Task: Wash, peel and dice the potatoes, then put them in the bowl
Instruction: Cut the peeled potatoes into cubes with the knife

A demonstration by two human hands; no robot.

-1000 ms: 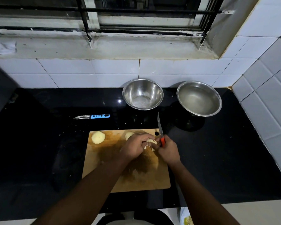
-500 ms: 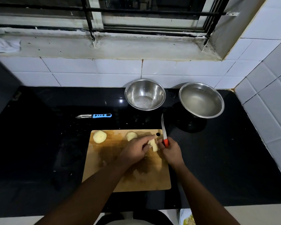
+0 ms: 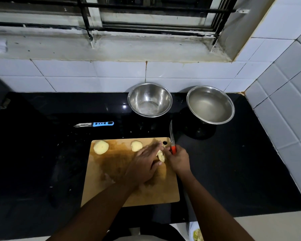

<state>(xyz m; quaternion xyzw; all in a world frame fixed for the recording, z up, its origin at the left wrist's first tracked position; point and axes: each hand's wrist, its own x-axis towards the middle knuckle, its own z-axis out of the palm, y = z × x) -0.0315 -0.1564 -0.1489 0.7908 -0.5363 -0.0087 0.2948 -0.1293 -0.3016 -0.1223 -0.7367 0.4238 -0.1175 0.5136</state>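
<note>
A wooden cutting board [image 3: 111, 185] lies on the black counter. One peeled potato [image 3: 101, 147] sits at its far left corner and a second peeled potato [image 3: 136, 145] near the far middle. Cut potato pieces [image 3: 161, 156] lie between my hands. My left hand [image 3: 144, 164] rests flat with fingers stretched against the pieces. My right hand [image 3: 178, 159] grips an orange-handled knife [image 3: 171, 136], blade pointing away toward the wall. Two steel bowls stand behind the board: the left bowl [image 3: 149, 100] and the right bowl [image 3: 210, 105], both without potato.
A blue-handled peeler [image 3: 96, 124] lies on the counter left of the bowls. White tiled walls close off the back and the right side. A window ledge [image 3: 111, 47] runs above the back tiles. The counter's front edge is near my body.
My left hand has opened from a pinch on the pieces to flat, stretched fingers beside them. The knife stays upright in my right hand, little moved.
</note>
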